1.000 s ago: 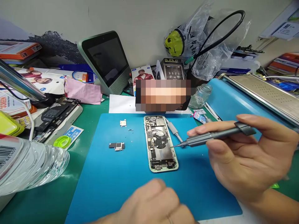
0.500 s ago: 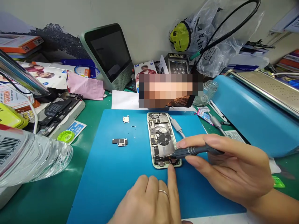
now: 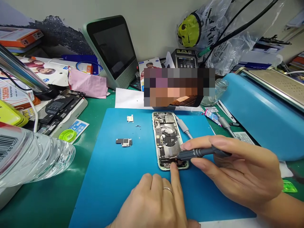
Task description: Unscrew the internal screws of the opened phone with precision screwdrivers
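An opened smartphone (image 3: 169, 139) with a pale green frame lies screenless on the blue mat (image 3: 104, 190), its inner boards showing. My left hand (image 3: 152, 202) rests in front of it. Its index finger is stretched out with the tip on the phone's lower end; the other fingers are curled and hold nothing. My right hand (image 3: 247, 171) pinches a dark grey screwdriver (image 3: 194, 154), held nearly level, between thumb and fingers. The driver's tip is over the phone's lower part; whether it touches a screw is too small to tell.
Left of the phone lie a small metal part (image 3: 130, 118), tiny bits (image 3: 138, 126) and a black-and-silver part (image 3: 123, 142). A clear bottle (image 3: 47, 155) stands close on the left. Grey-handled tools (image 3: 184, 126), a glass jar (image 3: 217, 90) and a blue machine (image 3: 256, 117) are right; a tilted display (image 3: 110, 47) stands behind.
The view has shifted slightly. My left index fingertip has slid from the phone's bottom edge a little further onto its lower part. My right hand keeps its hold on the screwdriver.
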Tool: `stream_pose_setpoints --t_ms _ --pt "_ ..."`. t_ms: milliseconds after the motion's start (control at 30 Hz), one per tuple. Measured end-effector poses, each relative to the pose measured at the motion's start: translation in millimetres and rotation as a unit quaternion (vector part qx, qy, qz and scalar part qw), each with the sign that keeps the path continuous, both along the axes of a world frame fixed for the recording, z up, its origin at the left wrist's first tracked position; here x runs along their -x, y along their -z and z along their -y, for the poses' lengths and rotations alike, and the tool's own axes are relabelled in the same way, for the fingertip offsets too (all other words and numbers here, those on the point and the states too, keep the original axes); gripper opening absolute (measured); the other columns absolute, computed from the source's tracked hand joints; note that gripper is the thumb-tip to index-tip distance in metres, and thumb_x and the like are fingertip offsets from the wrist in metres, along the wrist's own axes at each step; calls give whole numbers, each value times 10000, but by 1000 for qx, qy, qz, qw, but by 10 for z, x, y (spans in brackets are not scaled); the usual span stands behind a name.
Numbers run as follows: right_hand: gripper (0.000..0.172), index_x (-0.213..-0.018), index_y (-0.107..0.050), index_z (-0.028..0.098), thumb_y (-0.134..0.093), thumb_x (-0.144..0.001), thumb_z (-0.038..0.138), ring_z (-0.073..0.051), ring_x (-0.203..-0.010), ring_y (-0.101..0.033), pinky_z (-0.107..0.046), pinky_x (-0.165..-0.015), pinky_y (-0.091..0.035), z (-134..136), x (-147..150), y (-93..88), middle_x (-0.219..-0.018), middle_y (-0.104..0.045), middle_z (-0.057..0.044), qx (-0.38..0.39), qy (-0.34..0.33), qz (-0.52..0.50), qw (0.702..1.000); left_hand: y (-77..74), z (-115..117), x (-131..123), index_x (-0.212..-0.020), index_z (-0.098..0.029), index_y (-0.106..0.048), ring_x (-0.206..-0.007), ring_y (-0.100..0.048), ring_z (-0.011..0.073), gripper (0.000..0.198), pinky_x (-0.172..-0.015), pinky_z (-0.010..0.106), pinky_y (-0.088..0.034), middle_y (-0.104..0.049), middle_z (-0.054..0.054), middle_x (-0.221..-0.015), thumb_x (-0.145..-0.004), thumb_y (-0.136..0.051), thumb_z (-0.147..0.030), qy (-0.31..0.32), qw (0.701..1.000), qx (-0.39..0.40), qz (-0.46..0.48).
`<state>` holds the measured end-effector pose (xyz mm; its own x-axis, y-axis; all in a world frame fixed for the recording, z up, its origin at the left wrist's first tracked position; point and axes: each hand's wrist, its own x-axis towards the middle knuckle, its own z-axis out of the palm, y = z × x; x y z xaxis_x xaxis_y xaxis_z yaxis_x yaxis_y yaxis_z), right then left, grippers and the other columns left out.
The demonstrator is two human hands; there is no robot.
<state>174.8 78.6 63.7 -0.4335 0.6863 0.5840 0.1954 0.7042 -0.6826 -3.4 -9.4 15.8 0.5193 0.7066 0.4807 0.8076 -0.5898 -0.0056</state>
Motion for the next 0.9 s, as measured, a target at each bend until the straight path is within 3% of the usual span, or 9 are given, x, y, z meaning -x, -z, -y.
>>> stream_pose_setpoints --t_ms 700,900 --pt "649 -1334 -605 369 -793 -779 90 -233 -814 -801 -364 -704 -717 7 -16 11 -999 -816 2 -29 3 39 999 45 -1 -26 -1110 -10 -697 -459 -503 211 546 -477 354 -272 -637 107 -613 -958 -385 -432 -11 1000 -11 19" --pt "691 -1351 -596 370 -778 -770 44 -220 -847 -799 -354 -737 -714 10 -30 29 -1028 -812 4 -18 -13 26 999 -57 -64 100 -1236 -19 -669 -497 -506 166 605 -482 319 -267 -631 63 -625 -976 -477 -530 48 997 0 -58"
